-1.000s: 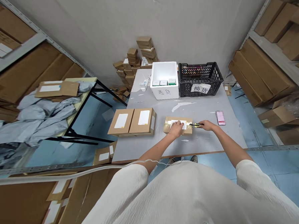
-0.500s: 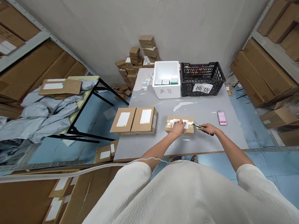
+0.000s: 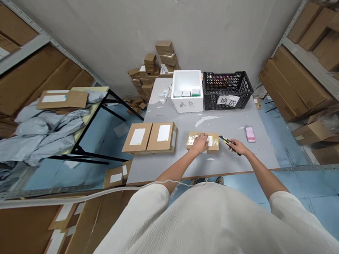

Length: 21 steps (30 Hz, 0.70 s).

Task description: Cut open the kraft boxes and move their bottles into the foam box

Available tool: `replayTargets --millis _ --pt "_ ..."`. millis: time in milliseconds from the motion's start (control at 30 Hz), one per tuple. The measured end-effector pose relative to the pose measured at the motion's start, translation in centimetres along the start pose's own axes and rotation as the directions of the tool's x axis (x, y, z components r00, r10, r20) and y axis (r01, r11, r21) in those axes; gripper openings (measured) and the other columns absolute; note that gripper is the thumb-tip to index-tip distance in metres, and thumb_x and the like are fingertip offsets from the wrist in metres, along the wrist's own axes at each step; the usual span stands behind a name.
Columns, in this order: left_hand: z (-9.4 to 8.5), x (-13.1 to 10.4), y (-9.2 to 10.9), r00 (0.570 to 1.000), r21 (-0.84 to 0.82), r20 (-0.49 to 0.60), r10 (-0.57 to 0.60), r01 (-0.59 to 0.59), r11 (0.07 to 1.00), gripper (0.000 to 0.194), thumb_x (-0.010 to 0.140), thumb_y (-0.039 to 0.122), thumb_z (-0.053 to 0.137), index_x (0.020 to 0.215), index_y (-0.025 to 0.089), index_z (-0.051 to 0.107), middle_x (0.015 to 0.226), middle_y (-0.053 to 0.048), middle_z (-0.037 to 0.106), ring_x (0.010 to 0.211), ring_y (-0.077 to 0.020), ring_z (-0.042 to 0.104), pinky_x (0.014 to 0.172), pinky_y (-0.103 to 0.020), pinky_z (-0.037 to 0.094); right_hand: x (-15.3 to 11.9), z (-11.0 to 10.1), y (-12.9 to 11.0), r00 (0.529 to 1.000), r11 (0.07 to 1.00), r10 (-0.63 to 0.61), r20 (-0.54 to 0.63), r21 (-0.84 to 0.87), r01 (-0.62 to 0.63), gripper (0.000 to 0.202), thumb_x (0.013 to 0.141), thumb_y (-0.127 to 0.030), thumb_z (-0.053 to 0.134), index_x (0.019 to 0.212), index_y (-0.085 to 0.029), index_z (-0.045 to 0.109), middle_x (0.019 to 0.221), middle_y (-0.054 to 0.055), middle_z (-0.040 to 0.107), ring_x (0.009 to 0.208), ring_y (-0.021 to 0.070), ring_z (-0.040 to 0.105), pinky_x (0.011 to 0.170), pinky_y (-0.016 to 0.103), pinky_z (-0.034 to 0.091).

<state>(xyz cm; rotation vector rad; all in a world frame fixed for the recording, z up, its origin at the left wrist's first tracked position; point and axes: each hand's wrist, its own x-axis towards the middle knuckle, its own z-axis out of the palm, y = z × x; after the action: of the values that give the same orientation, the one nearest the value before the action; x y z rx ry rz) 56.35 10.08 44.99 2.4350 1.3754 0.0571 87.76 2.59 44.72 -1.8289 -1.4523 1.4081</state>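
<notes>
A small taped cardboard box [image 3: 213,146] with a white label lies on the grey table [image 3: 156,168] in front of me. My left hand [image 3: 200,143] rests on top of this box with its fingers spread, covering part of the label. In my right hand [image 3: 237,146] is a black and yellow utility knife [image 3: 225,139], its tip pointing left, close to the box's right end. Two larger labelled cartons, a left one [image 3: 136,138] and a right one [image 3: 162,137], stand side by side to the left.
A white foam box [image 3: 187,104] and a black plastic crate [image 3: 227,101] stand at the table's back. A pink phone-like object [image 3: 250,134] lies on the right. Grey bags [image 3: 47,130] cover a side table; loaded shelves flank both sides.
My right hand and the knife have shifted slightly, and the knife now shows more clearly beside the box's right end. The whole view has moved a little.
</notes>
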Motion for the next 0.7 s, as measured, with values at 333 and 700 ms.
replayTargets --millis 333,700 --pt "0.2 2.6 0.2 0.997 0.077 0.034 0.075 -0.078 0.994 0.059 0.099 0.011 0.057 0.156 0.025 0.050 0.166 -0.017 0.051 0.159 -0.0316 0.039 0.130 -0.054 0.029 -2.2 1.7 -1.5 0.945 0.738 -0.325 0.017 -0.621 0.265 0.044 0.107 -0.038 0.060 0.147 -0.027 0.073 0.129 0.012 0.079 0.120 0.0312 0.069 0.105 0.041 0.052" --pt "1.9 2.3 0.0 0.998 0.085 0.013 0.068 -0.069 0.994 0.078 0.096 0.016 0.055 0.171 0.020 0.034 0.179 -0.020 0.037 0.168 -0.0344 0.028 0.135 -0.057 0.023 -0.8 2.9 -0.2 0.944 0.716 -0.320 -0.076 -0.672 0.189 0.045 0.109 -0.037 0.059 0.152 -0.028 0.071 0.124 0.013 0.077 0.120 0.0311 0.067 0.106 0.040 0.050"
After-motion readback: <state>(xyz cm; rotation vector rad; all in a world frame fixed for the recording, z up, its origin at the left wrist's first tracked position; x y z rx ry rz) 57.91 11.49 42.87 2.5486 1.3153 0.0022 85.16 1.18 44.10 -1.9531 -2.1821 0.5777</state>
